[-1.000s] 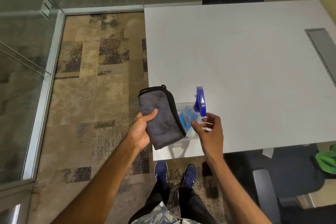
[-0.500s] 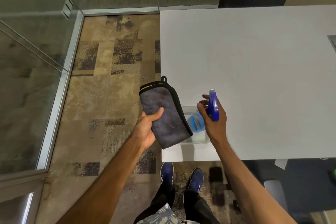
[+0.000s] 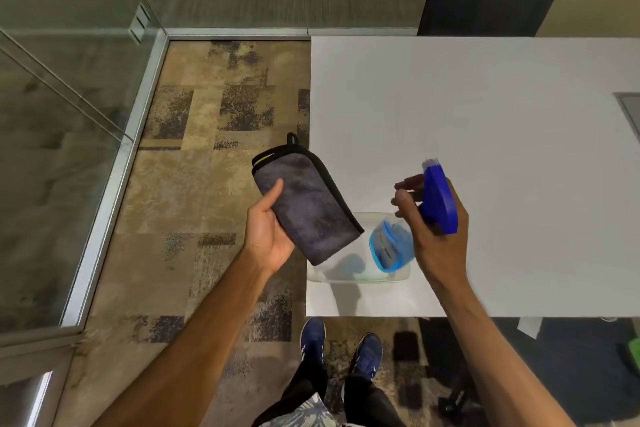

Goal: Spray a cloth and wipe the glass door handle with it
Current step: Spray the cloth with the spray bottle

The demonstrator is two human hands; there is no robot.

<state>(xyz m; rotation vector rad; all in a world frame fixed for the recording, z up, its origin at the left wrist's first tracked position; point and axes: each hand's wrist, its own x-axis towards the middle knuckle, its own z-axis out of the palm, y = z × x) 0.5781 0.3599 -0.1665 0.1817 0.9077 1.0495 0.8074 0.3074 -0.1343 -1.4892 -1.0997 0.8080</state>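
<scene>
My left hand holds a folded grey cloth with black edging, thumb on top, over the table's near left corner. My right hand grips a clear spray bottle by its neck, lifted just above the white table. Its blue trigger head points away from me and the blue liquid shows blurred below my fingers. Cloth and bottle are a short gap apart. Glass panels in metal frames stand at the left; no door handle is visible.
Patterned brown carpet fills the floor between the glass wall and the table. My blue shoes stand at the table's near edge. A dark chair base sits under the table at the lower right. A grey cable hatch is at the table's right edge.
My right hand closed around the bottle and lifted it off the table, moving it slightly right. The left hand kept the cloth raised beside it. My view shifted left.
</scene>
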